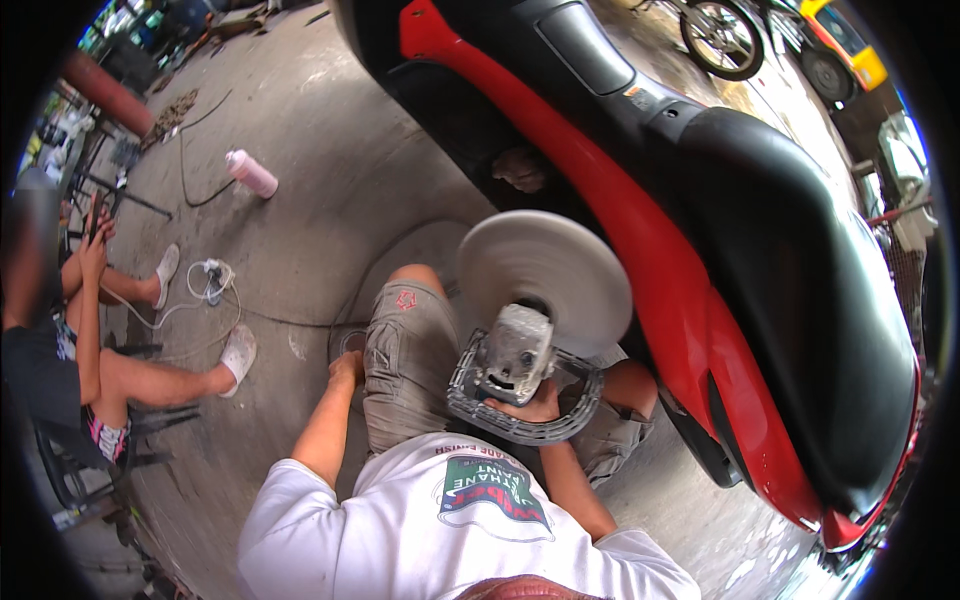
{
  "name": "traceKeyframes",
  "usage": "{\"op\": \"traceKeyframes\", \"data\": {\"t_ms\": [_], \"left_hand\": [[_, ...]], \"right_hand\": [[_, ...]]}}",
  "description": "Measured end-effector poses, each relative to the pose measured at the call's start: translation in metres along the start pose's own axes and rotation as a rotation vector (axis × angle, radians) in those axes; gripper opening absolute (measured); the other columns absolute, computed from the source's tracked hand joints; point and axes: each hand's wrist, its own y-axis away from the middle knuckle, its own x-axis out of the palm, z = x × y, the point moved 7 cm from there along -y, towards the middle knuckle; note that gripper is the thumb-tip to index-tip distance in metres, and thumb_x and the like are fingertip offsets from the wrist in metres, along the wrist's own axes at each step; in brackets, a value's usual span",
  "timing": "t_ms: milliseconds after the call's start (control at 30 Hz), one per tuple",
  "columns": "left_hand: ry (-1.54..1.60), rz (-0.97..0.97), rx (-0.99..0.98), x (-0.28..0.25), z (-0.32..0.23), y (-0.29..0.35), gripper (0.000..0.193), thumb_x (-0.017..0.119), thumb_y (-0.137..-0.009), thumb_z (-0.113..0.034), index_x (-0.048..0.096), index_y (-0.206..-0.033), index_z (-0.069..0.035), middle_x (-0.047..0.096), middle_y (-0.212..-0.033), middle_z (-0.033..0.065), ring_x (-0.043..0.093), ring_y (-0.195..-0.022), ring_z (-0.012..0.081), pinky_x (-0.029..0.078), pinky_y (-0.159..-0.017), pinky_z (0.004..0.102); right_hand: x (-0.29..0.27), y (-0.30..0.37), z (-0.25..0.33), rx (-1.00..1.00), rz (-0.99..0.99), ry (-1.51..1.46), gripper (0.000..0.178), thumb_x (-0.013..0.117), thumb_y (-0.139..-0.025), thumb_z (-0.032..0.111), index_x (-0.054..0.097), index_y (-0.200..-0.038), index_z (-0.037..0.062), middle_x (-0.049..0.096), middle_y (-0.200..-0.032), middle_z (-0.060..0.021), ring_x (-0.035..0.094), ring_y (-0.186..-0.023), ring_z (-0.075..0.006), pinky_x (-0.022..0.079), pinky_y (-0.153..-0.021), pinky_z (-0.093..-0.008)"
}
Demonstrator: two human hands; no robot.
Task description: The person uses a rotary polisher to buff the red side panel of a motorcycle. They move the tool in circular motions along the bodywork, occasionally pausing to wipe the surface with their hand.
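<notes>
A power tool (514,350) with a scuffed metallic body is tilted up above my lap. Its large pale disc (535,265) looks like a buffing pad and shows curved streaks. My right hand (537,404) wraps around the tool from below, beside a dark curved lattice frame (530,432). At my left knee, my left hand (346,368) is low, its fingers curled at a small round, dark-rimmed thing (350,340); what they grip is partly hidden. Close on my right stands a red and black scooter (640,230), its side panel near the disc's edge.
A pink bottle (252,174) stands on the concrete floor at the far left. White cords meet at a power outlet (213,280), and a dark cord runs toward my left knee. Another person (60,340) sits at the left holding a phone. A motorcycle wheel (722,38) shows at the far right.
</notes>
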Motion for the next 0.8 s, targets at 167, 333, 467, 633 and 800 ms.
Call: {"op": "traceKeyframes", "data": {"t_ms": [167,333,467,633,800], "left_hand": [[0.271,-0.062,-0.094,-0.01,0.011,0.014,0.035,0.066,-0.1,-0.034,0.075,-0.131,-0.021,0.076,-0.131,0.0143,0.072,-0.125,0.0377,0.059,-0.105,0.0477],[0.312,-0.39,0.099,-0.101,-0.003,0.044,0.036,0.08,-0.086,-0.027,0.075,-0.119,-0.011,0.077,-0.119,0.0236,0.072,-0.117,0.0445,0.059,-0.098,0.0525],[0.799,-0.619,0.312,-0.27,-0.064,0.04,0.059,0.089,-0.082,-0.037,0.068,-0.123,-0.001,0.075,-0.115,0.0236,0.073,-0.109,0.0409,0.057,-0.092,0.0507],[1.235,-0.858,0.946,-0.477,-0.203,0.032,0.071,0.087,-0.093,-0.031,0.056,-0.15,0.0,0.07,-0.128,0.0187,0.068,-0.121,0.0261,0.056,-0.099,0.0389],[1.466,-0.767,0.956,-0.487,-0.323,-0.016,0.061,0.083,-0.099,-0.036,0.06,-0.138,0.005,0.068,-0.127,0.0158,0.066,-0.113,0.0242,0.054,-0.099,0.0367]], "right_hand": [[-0.024,0.01,0.045,0.013,-0.061,-0.231,0.094,0.1,-0.061,0.044,0.066,-0.137,-0.0009,0.076,-0.128,-0.0179,0.073,-0.122,-0.0324,0.055,-0.112,-0.0413],[-0.03,0.026,0.042,-0.015,-0.154,-0.255,0.094,0.1,-0.062,0.046,0.066,-0.136,0.0004,0.075,-0.129,-0.0181,0.072,-0.124,-0.0308,0.055,-0.113,-0.0398],[-0.028,0.048,0.032,-0.019,-0.269,-0.514,0.089,0.102,-0.066,0.036,0.064,-0.137,-0.0029,0.075,-0.13,-0.0145,0.072,-0.124,-0.0253,0.055,-0.112,-0.0385],[-0.034,0.058,0.042,-0.072,-0.33,-0.47,0.083,0.102,-0.066,0.024,0.065,-0.135,-0.0046,0.077,-0.126,-0.0146,0.074,-0.118,-0.024,0.057,-0.107,-0.0373],[-0.032,0.073,0.061,-0.027,-0.49,-0.589,0.078,0.1,-0.067,0.018,0.067,-0.134,-0.0035,0.078,-0.125,-0.014,0.075,-0.116,-0.0245,0.058,-0.105,-0.0388]]}}
